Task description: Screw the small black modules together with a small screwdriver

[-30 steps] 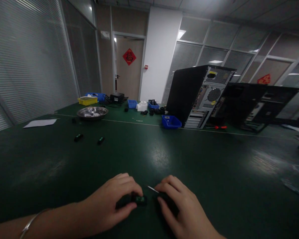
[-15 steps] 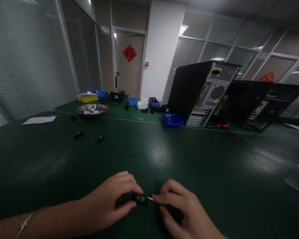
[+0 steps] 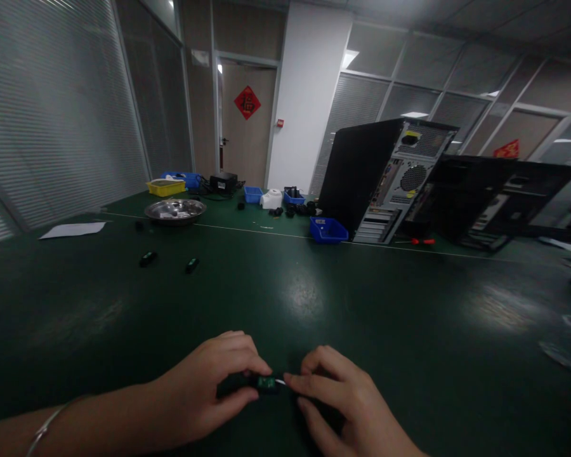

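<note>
On the green table [image 3: 247, 292], left fingers [image 3: 250, 363] pinch a module [image 3: 267, 383]; right fingers [image 3: 311, 384] grip a mostly hidden tool [image 3: 280, 382].

Smooth dark-green tabletop [image 3: 247, 292], glossy where light lands! Near, a slim silver shaft [image 3: 280, 382] glints like metal; far left, a round silver metal bowl [image 3: 175, 220] gleams; left, matt white paper [image 3: 72, 230]; far right, a tall black computer tower [image 3: 356, 178], dull-sided, its grey metal back [image 3: 412, 178] perforated.
</note>
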The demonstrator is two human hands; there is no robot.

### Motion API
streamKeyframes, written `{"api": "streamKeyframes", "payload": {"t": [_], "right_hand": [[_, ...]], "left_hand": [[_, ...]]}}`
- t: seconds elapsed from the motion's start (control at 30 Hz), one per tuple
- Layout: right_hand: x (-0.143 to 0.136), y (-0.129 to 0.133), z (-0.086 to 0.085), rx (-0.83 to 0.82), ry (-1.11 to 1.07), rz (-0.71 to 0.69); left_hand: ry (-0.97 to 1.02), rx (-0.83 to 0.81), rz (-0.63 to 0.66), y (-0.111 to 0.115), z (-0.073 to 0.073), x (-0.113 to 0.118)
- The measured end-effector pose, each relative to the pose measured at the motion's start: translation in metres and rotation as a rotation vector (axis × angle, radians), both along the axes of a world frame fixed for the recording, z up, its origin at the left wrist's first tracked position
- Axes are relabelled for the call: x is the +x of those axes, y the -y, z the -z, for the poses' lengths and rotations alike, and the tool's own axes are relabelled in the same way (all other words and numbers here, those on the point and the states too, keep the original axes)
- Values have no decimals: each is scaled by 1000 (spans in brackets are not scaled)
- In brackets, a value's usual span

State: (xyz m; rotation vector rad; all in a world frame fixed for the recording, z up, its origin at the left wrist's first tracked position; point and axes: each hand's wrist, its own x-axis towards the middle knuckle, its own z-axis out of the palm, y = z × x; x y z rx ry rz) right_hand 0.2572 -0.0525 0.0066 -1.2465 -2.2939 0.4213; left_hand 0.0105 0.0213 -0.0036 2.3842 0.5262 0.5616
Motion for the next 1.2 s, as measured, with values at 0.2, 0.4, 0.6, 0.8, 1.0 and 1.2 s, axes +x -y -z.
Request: {"api": "streamKeyframes", "payload": {"t": [0.2, 0.4, 0.6, 0.8, 1.0, 1.2], "right_hand": [[2, -1, 4, 20, 9, -10], [2, 0, 7, 34, -60, -40], [3, 0, 6, 26, -113, -11], [4, 1, 3, 46, -166, 2], [2, 2, 0, 66, -209, -3], [2, 1, 0, 85, -234, -4]], "left_hand": [[40, -65, -10, 0, 1, -1], [34, -114, -2, 0, -1, 0], [14, -133, -27, 1, -3, 0], [-112, -117, -35, 5, -16, -1], [-43, -121, 12, 4, -18, -2], [-81, -114, 120, 6, -20, -3]]}}
